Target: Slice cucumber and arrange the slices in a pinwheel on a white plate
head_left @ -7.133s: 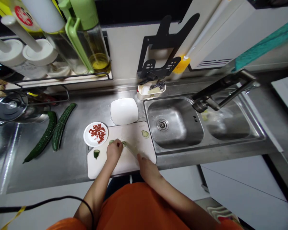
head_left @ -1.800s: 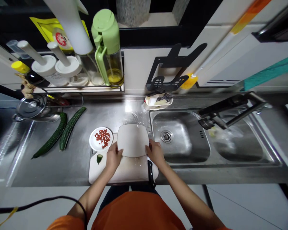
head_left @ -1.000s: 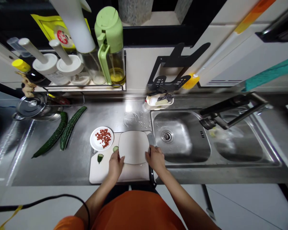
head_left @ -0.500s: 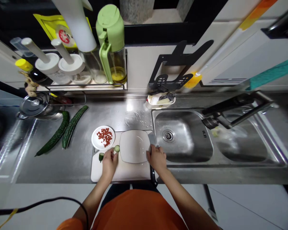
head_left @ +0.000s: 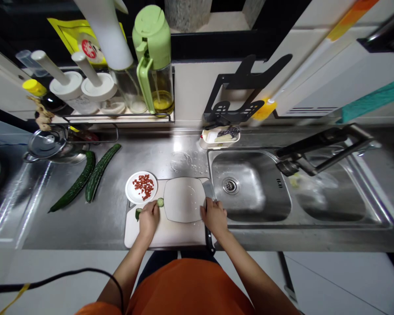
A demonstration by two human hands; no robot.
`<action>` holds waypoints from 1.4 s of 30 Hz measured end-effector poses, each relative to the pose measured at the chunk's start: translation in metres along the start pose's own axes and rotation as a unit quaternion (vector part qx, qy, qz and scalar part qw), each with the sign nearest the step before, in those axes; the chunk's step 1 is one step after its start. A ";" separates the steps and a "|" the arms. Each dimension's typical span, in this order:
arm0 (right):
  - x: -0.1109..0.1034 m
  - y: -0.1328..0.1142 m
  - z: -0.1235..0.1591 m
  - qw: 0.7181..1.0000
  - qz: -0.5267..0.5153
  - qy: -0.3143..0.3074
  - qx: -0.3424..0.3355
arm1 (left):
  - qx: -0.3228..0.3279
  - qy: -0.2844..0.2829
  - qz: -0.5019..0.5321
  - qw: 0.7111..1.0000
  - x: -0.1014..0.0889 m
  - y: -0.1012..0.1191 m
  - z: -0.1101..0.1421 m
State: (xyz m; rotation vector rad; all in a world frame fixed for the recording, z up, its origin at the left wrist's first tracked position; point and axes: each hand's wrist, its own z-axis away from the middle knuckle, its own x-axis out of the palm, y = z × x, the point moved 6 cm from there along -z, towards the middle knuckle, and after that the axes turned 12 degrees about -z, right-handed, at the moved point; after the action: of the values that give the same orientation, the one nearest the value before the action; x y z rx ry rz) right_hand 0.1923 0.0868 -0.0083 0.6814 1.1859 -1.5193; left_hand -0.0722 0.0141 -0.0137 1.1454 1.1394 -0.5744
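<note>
A white rounded-square plate (head_left: 184, 200) lies on the pale cutting board (head_left: 170, 234). My right hand (head_left: 216, 217) closes on the plate's right edge, above a knife (head_left: 210, 238) with a black handle; part of the knife is hidden by the hand. Left of the plate, my left hand (head_left: 149, 218) has its fingers pinched on a small cucumber piece (head_left: 160, 202), whose pale cut face shows at the fingertips. A dark green cucumber end (head_left: 138, 213) rests on the board beside that hand. Just beyond it stands a round white dish (head_left: 129, 192) of chopped red bits (head_left: 143, 186).
Two long cucumbers (head_left: 100, 173) lie on the steel counter at the left, near a lidded pot (head_left: 47, 144). A rack with jars and a green-topped oil bottle (head_left: 153, 39) stands behind. The double sink (head_left: 249, 186) and black faucet (head_left: 308, 151) are at the right.
My left hand's fingers have drawn closer together and shifted slightly left, beside the cucumber piece. My right hand and the plate stay nearly in place.
</note>
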 end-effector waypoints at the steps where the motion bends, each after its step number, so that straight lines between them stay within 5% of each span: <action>1: 0.000 0.000 0.000 1.000 0.000 0.002 -0.001 | 0.001 0.000 0.000 1.000 0.000 0.001 0.000; 15: -0.001 0.001 0.000 1.000 0.000 -0.001 0.003 | -0.034 0.001 0.031 0.999 -0.005 0.001 -0.005; 21: -0.013 0.001 0.003 0.998 -0.019 0.059 0.015 | -0.075 -0.072 0.125 0.987 -0.004 -0.005 -0.006; 25: -0.025 -0.010 0.003 0.988 -0.099 0.108 -0.047 | -0.078 -0.111 0.204 0.969 -0.009 0.002 -0.010; 30: -0.020 -0.047 -0.001 0.936 -0.308 0.030 -0.169 | -0.048 -0.191 0.342 0.919 -0.014 0.035 -0.018; 36: -0.014 -0.076 -0.004 0.882 -0.447 -0.096 -0.114 | -0.062 -0.304 0.382 0.871 -0.007 0.065 -0.018; 42: -0.022 -0.077 -0.003 0.880 -0.457 -0.099 -0.086 | -0.079 -0.315 0.418 0.848 0.000 0.073 -0.015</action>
State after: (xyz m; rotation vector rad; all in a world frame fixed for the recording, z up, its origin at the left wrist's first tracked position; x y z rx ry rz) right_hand 0.1257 0.0953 0.0356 -0.2280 1.5532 -2.1369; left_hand -0.0173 0.0545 0.0165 1.0646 0.0612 -0.1258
